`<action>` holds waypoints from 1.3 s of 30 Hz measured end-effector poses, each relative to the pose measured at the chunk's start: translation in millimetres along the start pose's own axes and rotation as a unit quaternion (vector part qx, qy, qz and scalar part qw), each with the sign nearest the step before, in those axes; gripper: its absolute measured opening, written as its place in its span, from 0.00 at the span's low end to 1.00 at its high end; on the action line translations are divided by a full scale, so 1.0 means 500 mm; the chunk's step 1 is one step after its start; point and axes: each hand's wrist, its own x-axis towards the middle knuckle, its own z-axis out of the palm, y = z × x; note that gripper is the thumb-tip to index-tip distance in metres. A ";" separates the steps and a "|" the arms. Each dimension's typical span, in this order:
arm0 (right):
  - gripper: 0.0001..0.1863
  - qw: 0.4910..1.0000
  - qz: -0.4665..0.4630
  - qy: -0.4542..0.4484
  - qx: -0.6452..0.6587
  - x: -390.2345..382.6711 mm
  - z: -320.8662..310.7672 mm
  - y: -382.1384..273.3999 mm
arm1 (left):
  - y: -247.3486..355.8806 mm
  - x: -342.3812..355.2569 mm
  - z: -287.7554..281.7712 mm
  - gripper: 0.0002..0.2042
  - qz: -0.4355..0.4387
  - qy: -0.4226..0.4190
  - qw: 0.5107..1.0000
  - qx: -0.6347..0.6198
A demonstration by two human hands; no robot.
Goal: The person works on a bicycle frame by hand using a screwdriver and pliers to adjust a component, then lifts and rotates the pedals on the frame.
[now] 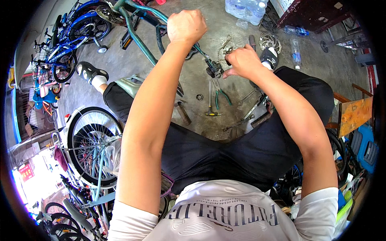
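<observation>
A green bicycle frame [138,38] lies on the concrete floor ahead of me. My left hand [186,27] is closed in a fist round one of its tubes, knuckles upward. That tube runs on to a dark metal part [215,70] at its end. Beside this part is my right hand [243,61], fingers curled and thumb reaching toward it; what lies within its fingers is hidden. Just below are pliers with green handles [221,96], a yellow-and-black handled tool with a thin shaft [211,113] and a small dark ring [199,97].
A hammer [183,113] and several wrenches [241,120] lie between my legs. A brake disc [270,43] lies near my right shoe. Bottled water packs [246,10] stand at the back. Bicycles [86,30] crowd the left side; a wooden stool [354,114] stands right.
</observation>
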 end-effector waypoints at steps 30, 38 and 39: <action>0.27 0.993 -0.057 0.062 -0.085 0.014 -0.002 -0.021 | -0.001 -0.002 0.000 0.16 0.004 0.012 1.000 -0.012; 0.30 0.986 -0.064 -0.054 0.146 0.002 -0.083 0.053 | -0.005 -0.005 0.003 0.16 0.012 0.025 1.000 -0.015; 0.27 0.984 -0.065 -0.070 0.147 0.002 -0.091 0.048 | -0.004 -0.001 0.002 0.16 0.011 0.028 0.999 -0.018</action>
